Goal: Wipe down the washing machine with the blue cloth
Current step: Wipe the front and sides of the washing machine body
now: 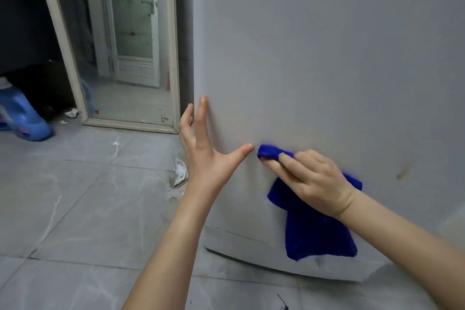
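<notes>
The washing machine [327, 58] fills the right of the view as a tall pale grey side panel with a white base strip near the floor. My right hand [312, 178] grips the blue cloth [317, 234] and presses a bunched corner of it against the lower panel; the rest of the cloth hangs down below my wrist. My left hand [203, 148] is spread open, fingers straight, with its fingertips resting on the machine's left edge just left of the cloth. A brownish smudge [403, 171] marks the panel to the right of my right hand.
A framed mirror [173, 58] leans against the wall left of the machine, reflecting a door. A blue detergent bottle [22, 118] lies on the grey tiled floor [88, 196] at far left. White scraps [180, 171] lie by the machine's corner.
</notes>
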Tool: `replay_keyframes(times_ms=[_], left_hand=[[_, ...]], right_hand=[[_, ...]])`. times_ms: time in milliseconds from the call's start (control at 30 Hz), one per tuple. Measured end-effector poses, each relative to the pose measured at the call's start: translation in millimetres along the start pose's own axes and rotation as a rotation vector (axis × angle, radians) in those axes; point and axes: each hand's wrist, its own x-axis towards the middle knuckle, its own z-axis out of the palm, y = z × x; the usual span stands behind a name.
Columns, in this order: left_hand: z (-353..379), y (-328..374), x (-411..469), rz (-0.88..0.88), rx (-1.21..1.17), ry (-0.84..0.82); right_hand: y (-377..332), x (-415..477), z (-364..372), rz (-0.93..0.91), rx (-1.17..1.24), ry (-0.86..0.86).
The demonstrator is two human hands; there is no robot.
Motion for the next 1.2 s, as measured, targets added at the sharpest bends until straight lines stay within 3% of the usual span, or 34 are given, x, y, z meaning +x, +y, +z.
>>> replay_keyframes(times_ms=[200, 300, 367, 467, 567, 767, 900, 1033, 1200], left_hand=[[-9.5, 18.5, 21.7, 0.436, 0.427, 0.038], [-7.2, 17.8, 22.6, 0.464, 0.463, 0.048], [-2.2, 19.2, 20.9, 0.457, 0.457, 0.046], [6.1, 23.0, 18.6, 0.513, 0.501, 0.025], [13.4, 34.1, 22.3, 0.587, 0.546, 0.036], [28.7, 104.9, 82.9, 0.997, 0.614, 0.064], [43.9, 161.9, 123.1, 1.089, 0.551, 0.101], [58.6, 180.1, 131.6, 1.169, 0.545, 0.043], [74.8, 142.2, 93.4, 1.172, 0.526, -0.013]], right_hand=[[111.4, 66.7, -63.6, 0.394, -0.13, 0.312], [102.5, 65.1, -55.2, 0.496, -0.095, 0.349], [66.3, 40.8, -34.7, 0.438, -0.041, 0.269], [4.5, -11.2, -6.3, 0.188, 0.007, 0.055], [-9.5, -25.1, -2.6, 0.186, 0.069, 0.004], [84.4, 46.2, -52.5, 0.623, -0.182, 0.41], [136.7, 91.9, -70.9, 0.836, -0.199, 0.615], [106.8, 47.8, -49.6, 0.919, -0.216, 0.634], [0.1, -52.5, 4.7, 1.306, -0.204, 0.61]])
